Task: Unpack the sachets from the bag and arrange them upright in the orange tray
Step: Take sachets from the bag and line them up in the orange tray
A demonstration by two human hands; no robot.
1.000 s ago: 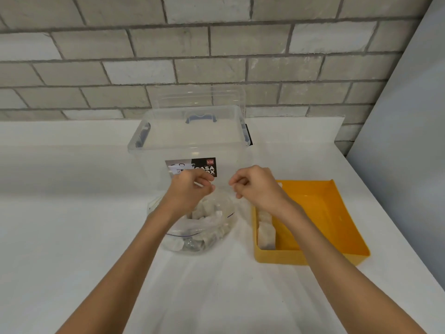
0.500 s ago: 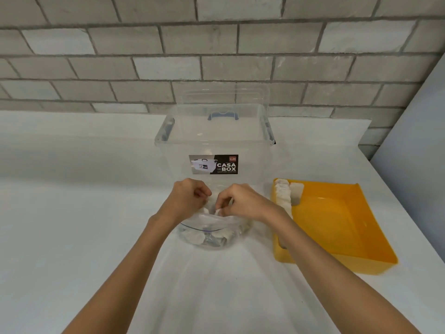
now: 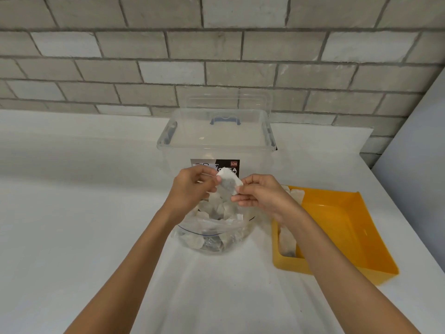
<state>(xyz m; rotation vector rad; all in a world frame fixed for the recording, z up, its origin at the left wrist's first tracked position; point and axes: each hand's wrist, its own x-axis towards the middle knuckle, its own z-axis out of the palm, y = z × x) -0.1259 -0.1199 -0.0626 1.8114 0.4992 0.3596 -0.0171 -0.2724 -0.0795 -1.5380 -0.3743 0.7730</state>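
Both hands meet above the bag's mouth: the left hand (image 3: 192, 189) has its fingers curled and pinches the left edge of a flat white paper sachet (image 3: 227, 185) with a dark grey patch. The right hand (image 3: 262, 198) pinches the sachet's lower right corner between thumb and forefinger, its other fingers curled loosely beneath. How the fingertips lie behind the sachet is hidden, and both forearms are cut off by the bottom edge of the view. The held sachet is tilted and hangs clear of the crumpled clear plastic bag (image 3: 212, 235), which lies open on the white table (image 3: 72, 213) just below the hands. More pale sachets (image 3: 218, 207) fill it, but through the wrinkled film their number and outlines are hard to make out. Near the bag, on its right, sits the orange rectangular plastic tray (image 3: 342, 227). A row of sachets (image 3: 286, 241) lines its left wall; the right forearm crosses the row and hides its middle, and whether they stand fully upright cannot be told. Behind the hands stands a clear plastic storage box (image 3: 216, 143) with a blue handle showing at its far side. Its black label (image 3: 232, 165) is partly covered by the left hand and the held sachet. A grey brick wall (image 3: 216, 56) runs behind the table
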